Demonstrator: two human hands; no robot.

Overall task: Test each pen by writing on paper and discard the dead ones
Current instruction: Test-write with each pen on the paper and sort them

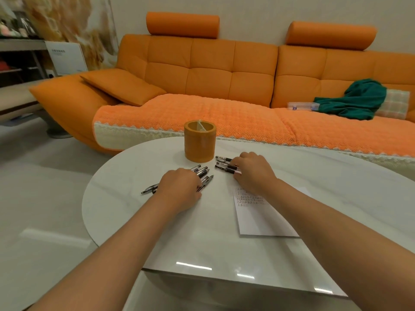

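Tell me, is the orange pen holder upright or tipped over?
Upright: the orange pen holder stands on its base on the white table, rim facing up.

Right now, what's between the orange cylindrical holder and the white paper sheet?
The head view shows a cluster of black pens there, with the right hand over them.

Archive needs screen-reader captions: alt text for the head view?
Left hand and right hand each rest on a cluster of black pens on a white table. An orange cup stands behind; a scribbled sheet lies by the right wrist.
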